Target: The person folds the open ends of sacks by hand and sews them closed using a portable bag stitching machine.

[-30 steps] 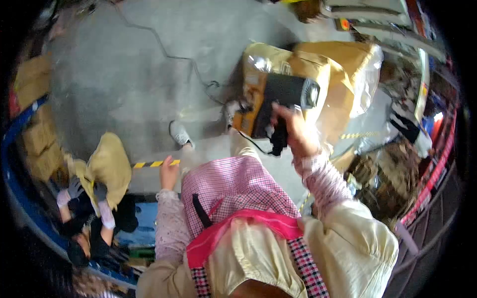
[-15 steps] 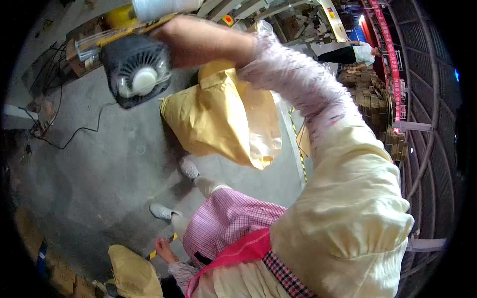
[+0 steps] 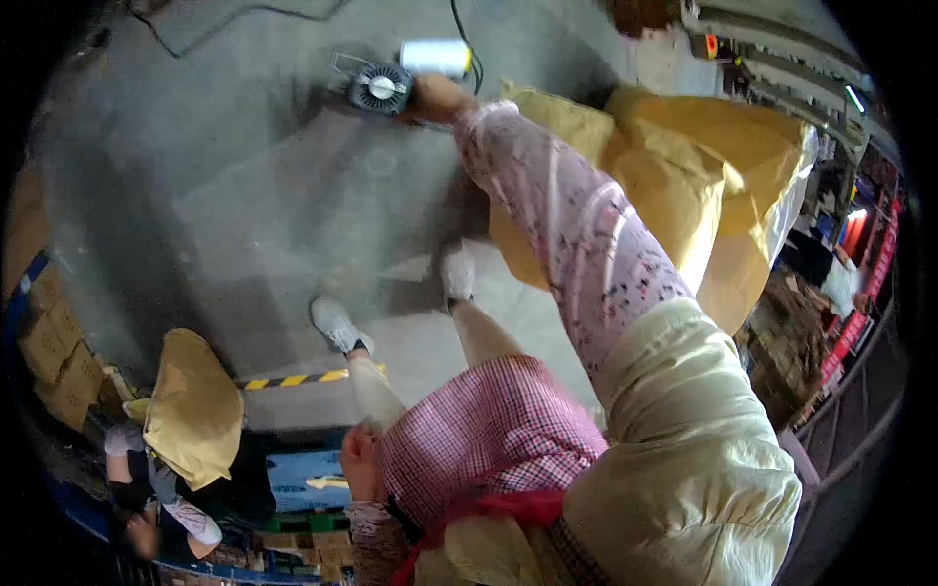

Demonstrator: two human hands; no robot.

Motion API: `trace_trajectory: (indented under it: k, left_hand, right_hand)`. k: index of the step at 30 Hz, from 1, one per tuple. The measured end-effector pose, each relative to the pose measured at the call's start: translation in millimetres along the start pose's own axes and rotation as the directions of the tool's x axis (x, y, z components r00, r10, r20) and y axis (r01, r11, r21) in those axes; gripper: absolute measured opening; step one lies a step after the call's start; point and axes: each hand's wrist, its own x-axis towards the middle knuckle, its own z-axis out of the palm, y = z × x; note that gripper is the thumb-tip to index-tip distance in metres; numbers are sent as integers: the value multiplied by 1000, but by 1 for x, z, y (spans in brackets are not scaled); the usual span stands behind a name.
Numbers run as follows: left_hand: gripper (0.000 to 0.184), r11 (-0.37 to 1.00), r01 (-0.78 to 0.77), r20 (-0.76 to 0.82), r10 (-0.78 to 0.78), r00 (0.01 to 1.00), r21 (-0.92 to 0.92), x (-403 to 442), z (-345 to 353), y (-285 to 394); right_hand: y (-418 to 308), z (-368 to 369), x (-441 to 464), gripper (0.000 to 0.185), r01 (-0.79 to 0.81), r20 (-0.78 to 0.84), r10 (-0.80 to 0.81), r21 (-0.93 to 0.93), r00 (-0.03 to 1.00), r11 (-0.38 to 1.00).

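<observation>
A: The room has a smooth grey floor (image 3: 234, 244). What containers do you see, beginning at the left?

B: At the far left there are brown cartons (image 3: 63, 361) in a stack; what is inside them is hidden. Near them is a small paper sack (image 3: 195, 410), and another person's sleeve (image 3: 192, 521) is close beside it. Its contents I cannot see.

A: And the left hand?

B: The left hand (image 3: 360, 459) is low, next to the checked apron (image 3: 489, 420). The fingers look bent, but I cannot tell if it is open or closed.

A: Where is the black machine (image 3: 379, 88)?

B: It is above the floor, in front of the person, at the end of the stretched arm. The right hand (image 3: 437, 98) grips it, although the fingers are partly hidden. A white spool (image 3: 435, 57) is just beside this hand.

A: What is to the right?

B: A large paper sack (image 3: 674, 176) stands there, partly behind the arm, with clear plastic (image 3: 793, 210) at its right edge. Its contents are hidden too. Farther right lies a pile of brown cardboard (image 3: 785, 347).
</observation>
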Motion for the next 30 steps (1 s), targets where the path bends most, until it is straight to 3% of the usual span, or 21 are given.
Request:
trace_trajectory:
  k: [2,3,6,7,8,10,12,14,15,16,18,20,21,23,24,25,26,27,28,29,30]
  left_hand:
    - [45,999,23,-2,-23,1000,24,-2,7,-3]
    - [47,994,105,-44,-104,994,19,3,10,-14]
    - [45,999,3,47,-5,999,46,22,38,2]
    - [40,997,-23,102,16,995,67,29,46,4]
    - [40,996,-45,133,34,991,83,26,61,24]
    - [32,893,-381,299,306,904,238,22,96,71]
    - [31,900,-399,357,320,878,175,17,129,88]
    - [29,893,-443,491,355,795,71,-11,169,120]
    - [28,886,-461,552,365,750,40,-27,191,131]
    - [27,890,-451,630,312,711,69,-46,210,139]
    - [27,839,-514,760,215,614,178,-70,244,134]
    - [33,753,-547,842,-19,539,367,-105,278,132]
    - [37,721,-512,843,-187,505,467,-128,295,143]
    - [56,786,-461,895,-252,368,411,-132,328,80]
    - [56,786,-450,887,-259,383,424,-134,336,56]
    - [65,817,-379,876,-284,390,434,-141,348,34]
    - [76,846,-303,866,-308,395,439,-149,357,19]
    - [76,844,-295,858,-312,407,447,-162,363,26]
    - [82,898,-167,860,-316,401,408,-180,370,49]
    - [88,935,-38,865,-311,394,353,-194,380,61]
    - [88,938,-42,865,-299,402,344,-197,392,60]
  right_hand:
    - [19,27,8,31,41,-121,-46,-39,992,998]
    - [29,40,24,31,43,-15,-45,-125,999,991]
    - [-15,19,-3,30,-308,5,314,-177,949,935]
    - [-27,15,-18,29,-275,-149,239,-310,959,910]
    - [-37,1,-42,30,-140,-244,83,-225,966,964]
    - [-66,-42,-108,41,-55,-385,3,-124,923,991]
    - [-85,-118,-215,44,-24,-517,-20,-78,855,997]
    - [-69,-175,-332,50,-304,-708,79,-198,702,932]
    - [-41,-198,-385,48,-409,-713,55,-335,699,849]
    - [-25,-215,-440,49,-670,-678,335,-314,654,673]
    - [12,-212,-499,53,-704,-610,352,-602,710,376]
    - [54,-213,-525,60,-529,-492,209,-713,845,459]
    - [72,-215,-519,56,-480,-423,227,-767,877,426]
    - [154,-232,-509,54,-217,-60,435,-922,899,320]
    - [130,-255,-503,28,-473,-422,216,-775,881,418]
    - [98,-295,-502,16,-630,-746,35,-534,665,563]
    - [111,-314,-499,16,-586,-810,491,237,321,775]
    - [171,-330,-511,17,-201,-869,392,344,303,917]
    - [205,-317,-536,12,-43,-880,283,289,381,956]
    - [177,-308,-544,12,54,-850,391,436,352,898]
    - [147,-303,-549,12,153,-806,487,557,337,816]
